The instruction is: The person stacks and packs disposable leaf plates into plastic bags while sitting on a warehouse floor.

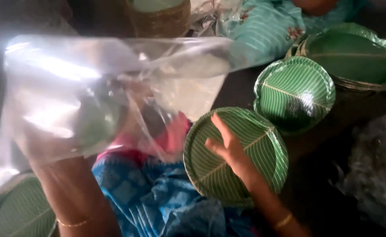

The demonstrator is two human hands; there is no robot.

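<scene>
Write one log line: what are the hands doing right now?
left hand: inside clear plastic bag | right hand: on round green leaf-print plate

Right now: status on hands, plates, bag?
Left hand inside clear plastic bag, holding it up. Right hand flat on green leaf-print plate. More plates beyond.

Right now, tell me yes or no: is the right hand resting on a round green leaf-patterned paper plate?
Yes, the right hand lies flat on the round green leaf-patterned paper plate beside the lap.
</scene>
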